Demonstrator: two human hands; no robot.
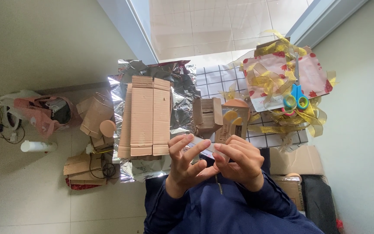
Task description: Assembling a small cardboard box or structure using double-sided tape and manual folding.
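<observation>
Head view, floor workspace. Left hand [186, 160] and right hand [239, 161] together, fingertips pinched on small white strip [205, 146] held above lap, just short of flattened cardboard box [146, 116] on silver foil sheet [182, 86]. Advice: keep strip taut, grip at both ends. Open room: bare floor to left. Crowded right: small open carton [207, 115], scissors [296, 100], gold ribbon [270, 80].

Small white strip [205, 146], tilted, pinched between both hands' fingers [195, 149].
</observation>
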